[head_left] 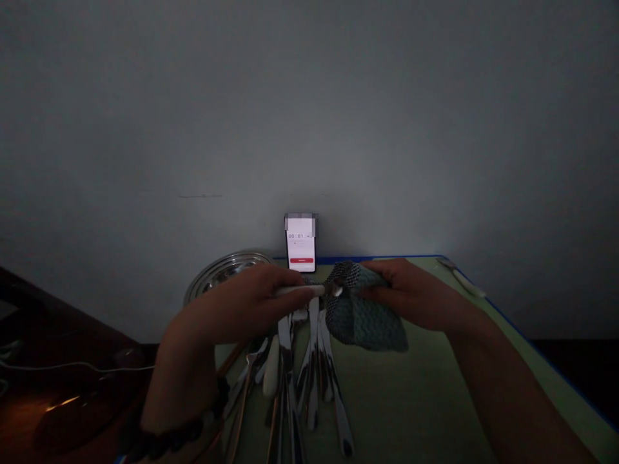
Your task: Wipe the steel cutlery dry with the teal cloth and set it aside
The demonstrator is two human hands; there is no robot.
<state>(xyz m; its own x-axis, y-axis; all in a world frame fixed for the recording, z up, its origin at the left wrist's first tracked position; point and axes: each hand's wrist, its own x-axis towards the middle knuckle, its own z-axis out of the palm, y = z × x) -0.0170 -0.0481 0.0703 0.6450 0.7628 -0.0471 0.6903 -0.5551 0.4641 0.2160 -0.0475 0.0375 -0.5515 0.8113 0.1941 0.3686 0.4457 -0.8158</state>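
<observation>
A pale-handled utensil (319,290) is held up between the two hands, roughly level, its handle pinched between the thumb and fingers of the left hand (249,298). Its metal end is pointed toward the right hand and set against a folded grey-green cloth (374,322); the shape of that end is partly covered, so the kind of utensil cannot be told. The cloth is gripped by the right hand (411,289), its upper edge pressed between thumb and fingers, the lower part left hanging beneath the fingertips.

The left forearm is brought up from below and bent sharply at the wrist, so that the back of the hand is turned upward and the fingers are directed to the right. A dark beaded bracelet (181,435) is worn below that wrist. The right forearm is slanted inward from the lower right, and its wrist is kept nearly straight.

Beneath and just to the right of the left hand, loose cutlery (313,393) is spread on the green table (411,406). A round metal dish (217,274) is partly hidden behind the left hand. Beyond both hands, a lit phone (300,243) is stood upright near the wall (309,103). Past the right hand, another pale-handled piece (469,283) is laid near the table's blue edge.
</observation>
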